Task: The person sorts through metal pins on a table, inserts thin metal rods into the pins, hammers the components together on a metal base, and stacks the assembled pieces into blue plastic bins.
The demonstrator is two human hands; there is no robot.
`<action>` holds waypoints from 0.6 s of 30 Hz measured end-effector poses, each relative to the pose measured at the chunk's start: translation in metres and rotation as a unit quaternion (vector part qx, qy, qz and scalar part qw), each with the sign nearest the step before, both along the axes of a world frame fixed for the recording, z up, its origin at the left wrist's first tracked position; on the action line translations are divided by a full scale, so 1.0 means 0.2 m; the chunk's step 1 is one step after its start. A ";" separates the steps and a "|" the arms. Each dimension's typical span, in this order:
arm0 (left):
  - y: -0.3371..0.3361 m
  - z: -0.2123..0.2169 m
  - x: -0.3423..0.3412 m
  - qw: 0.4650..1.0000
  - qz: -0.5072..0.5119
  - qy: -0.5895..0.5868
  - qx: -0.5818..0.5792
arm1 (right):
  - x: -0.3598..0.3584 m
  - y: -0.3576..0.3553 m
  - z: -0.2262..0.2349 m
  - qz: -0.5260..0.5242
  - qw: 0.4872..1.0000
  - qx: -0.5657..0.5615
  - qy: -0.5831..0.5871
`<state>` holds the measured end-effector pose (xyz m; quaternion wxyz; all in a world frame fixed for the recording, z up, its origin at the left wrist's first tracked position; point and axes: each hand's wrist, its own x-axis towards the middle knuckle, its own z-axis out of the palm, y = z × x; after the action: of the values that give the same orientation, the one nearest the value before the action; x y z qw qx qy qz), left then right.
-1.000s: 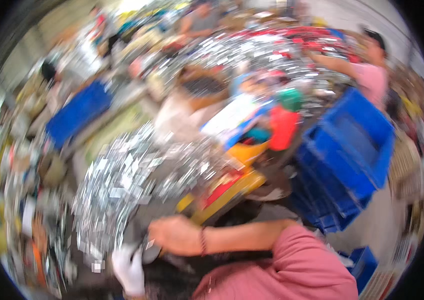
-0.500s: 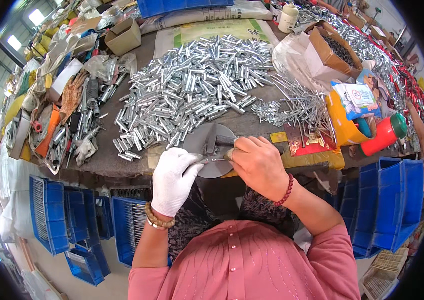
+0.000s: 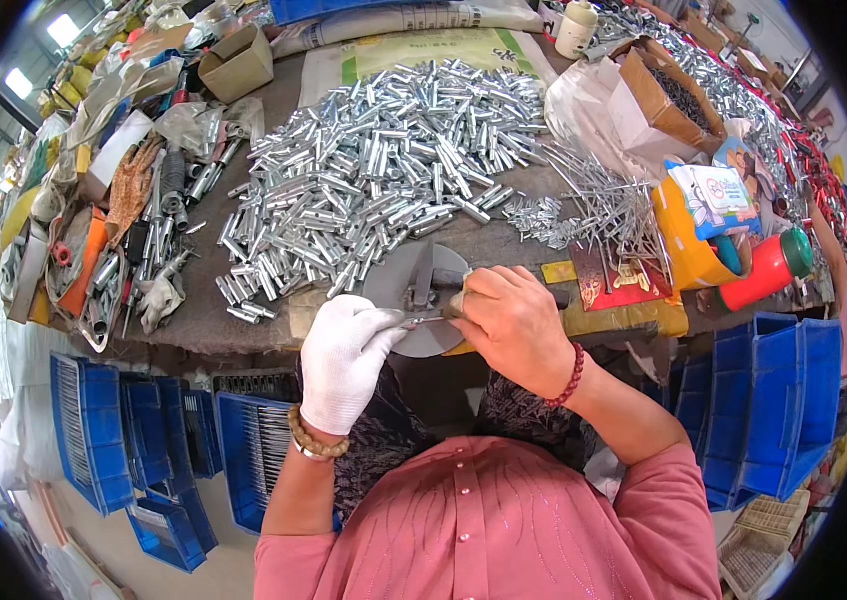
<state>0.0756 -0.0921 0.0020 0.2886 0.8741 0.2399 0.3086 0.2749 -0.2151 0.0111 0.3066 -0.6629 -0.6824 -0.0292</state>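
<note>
My left hand [image 3: 347, 358], in a white knit glove, is closed in a pinch on the left end of a small slim silver metal rod [image 3: 428, 319]. From the other side my bare right hand [image 3: 516, 325] pinches its right end, fingertips curled over it. The rod lies level over the near part of a round grey metal plate [image 3: 434, 343] at the bench's front edge. A dark metal fixture [image 3: 423, 275] stands on that plate, just beyond my fingers. Behind it spreads a big heap of silver metal tubes [image 3: 384, 165].
Right of the heap lie long thin rods [image 3: 609, 205] and small metal parts [image 3: 539, 222], near a red packet [image 3: 619, 278] and a red bottle [image 3: 754, 278]. Tools [image 3: 159, 240] crowd the left. Blue bins [image 3: 774, 400] stand below bench level on both sides.
The view has shifted slightly. Both hands keep their pinch on the small rod at nearly the same place over the plate.
</note>
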 end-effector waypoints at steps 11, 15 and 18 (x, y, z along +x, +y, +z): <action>0.00 0.00 0.00 1.000 0.004 -0.011 0.000 | -0.01 0.02 -0.02 0.000 1.000 0.030 0.006; 0.00 -0.01 0.00 1.000 0.002 -0.005 -0.013 | 0.00 0.02 -0.04 -0.002 0.999 0.043 0.007; 0.00 -0.01 0.00 1.000 0.006 -0.008 -0.022 | 0.00 0.03 -0.04 0.006 0.998 0.063 0.017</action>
<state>0.0747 -0.0912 0.0007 0.3076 0.8635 0.2493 0.3124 0.2746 -0.2099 0.0025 0.3600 -0.6384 -0.6778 -0.0588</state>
